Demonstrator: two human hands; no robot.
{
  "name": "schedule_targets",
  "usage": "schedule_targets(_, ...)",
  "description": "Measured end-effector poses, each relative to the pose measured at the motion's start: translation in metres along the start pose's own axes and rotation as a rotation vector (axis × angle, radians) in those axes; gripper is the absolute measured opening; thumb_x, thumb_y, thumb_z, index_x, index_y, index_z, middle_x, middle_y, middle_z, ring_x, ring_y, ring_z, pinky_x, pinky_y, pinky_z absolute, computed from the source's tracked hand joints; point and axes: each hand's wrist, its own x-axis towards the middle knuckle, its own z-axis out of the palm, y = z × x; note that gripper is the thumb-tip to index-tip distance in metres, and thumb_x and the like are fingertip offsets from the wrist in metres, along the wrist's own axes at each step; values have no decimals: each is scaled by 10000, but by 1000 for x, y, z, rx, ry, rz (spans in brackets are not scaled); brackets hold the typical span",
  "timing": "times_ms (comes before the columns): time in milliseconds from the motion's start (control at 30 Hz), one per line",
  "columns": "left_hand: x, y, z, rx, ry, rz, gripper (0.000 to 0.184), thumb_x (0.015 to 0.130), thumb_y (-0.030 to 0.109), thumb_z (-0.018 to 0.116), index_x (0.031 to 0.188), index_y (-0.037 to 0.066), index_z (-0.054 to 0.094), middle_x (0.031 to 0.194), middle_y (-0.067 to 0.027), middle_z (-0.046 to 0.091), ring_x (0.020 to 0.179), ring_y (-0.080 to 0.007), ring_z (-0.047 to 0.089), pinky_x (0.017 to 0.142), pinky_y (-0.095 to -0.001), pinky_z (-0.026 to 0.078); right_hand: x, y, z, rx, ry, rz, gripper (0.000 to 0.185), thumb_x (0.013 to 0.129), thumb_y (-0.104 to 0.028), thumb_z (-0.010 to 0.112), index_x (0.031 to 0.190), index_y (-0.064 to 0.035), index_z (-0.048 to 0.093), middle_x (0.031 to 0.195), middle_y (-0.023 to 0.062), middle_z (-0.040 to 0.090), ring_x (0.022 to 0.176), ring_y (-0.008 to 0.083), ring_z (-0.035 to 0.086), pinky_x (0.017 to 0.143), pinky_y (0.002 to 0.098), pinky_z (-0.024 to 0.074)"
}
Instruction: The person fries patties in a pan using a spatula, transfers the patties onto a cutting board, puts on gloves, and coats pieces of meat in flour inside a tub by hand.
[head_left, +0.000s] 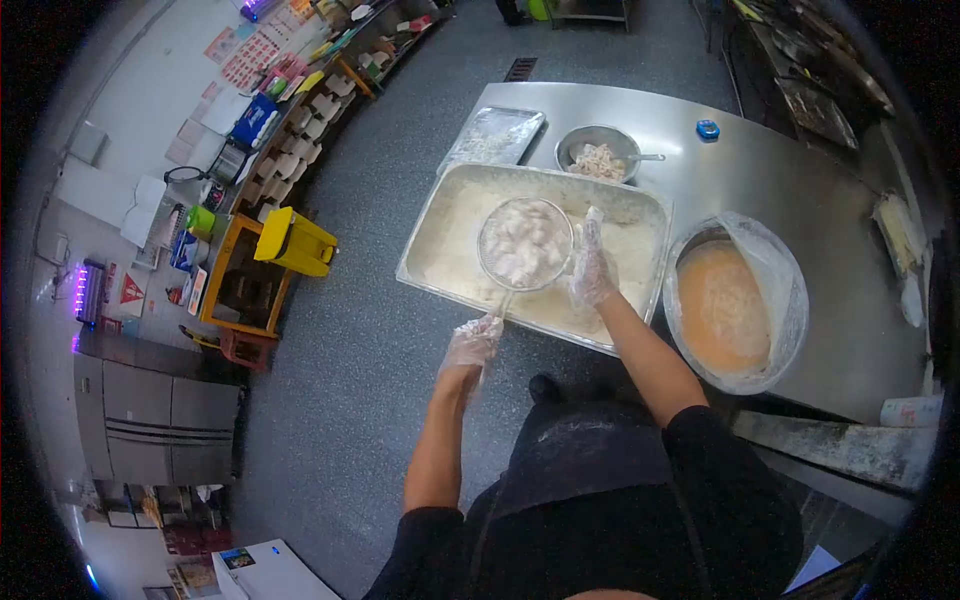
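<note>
My left hand [475, 341], in a clear plastic glove, is closed around the handle of a round wire strainer [499, 303]. White, flour-coated pieces [524, 243] fill the strainer, which is over a deep metal tray [420, 275] of pale flour [455, 235]. At the strainer's right side is my gloved right hand [595, 268], fingers stretched out and dusted with flour. Whether it touches the rim I cannot tell. Behind the tray stands a metal bowl [571, 140] with pale pieces [597, 162] and a spoon-like utensil [645, 157] in it.
Right of the tray is a plastic-lined tub [795, 330] of orange liquid [725, 300]. A shallow metal tray [500, 135] and a small blue device [708, 130] rest on the steel table [850, 270]. A yellow bin [295, 243] stands on the floor at left.
</note>
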Motion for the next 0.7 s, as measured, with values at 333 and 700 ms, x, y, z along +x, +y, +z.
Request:
schedule_targets(333, 1, 9, -6, -86, -48, -259, 365, 889, 365, 563, 1068, 56, 638, 852, -32, 622, 711, -128, 516, 613, -297, 424, 5, 6, -9, -121, 88, -8, 817, 806, -725, 395, 1449, -391, 17, 1538, 42, 31, 1398, 306, 85, 1019, 661, 116)
schedule_targets(700, -6, 12, 5, -48, 60, -258, 361, 907, 339, 517, 1096, 47, 615, 975, -93, 646, 886, -205, 589, 748, -342, 445, 8, 7, -11, -171, 155, 68, 983, 790, -772, 329, 1470, -120, 49, 1529, 80, 104, 1395, 263, 134, 1088, 539, 90)
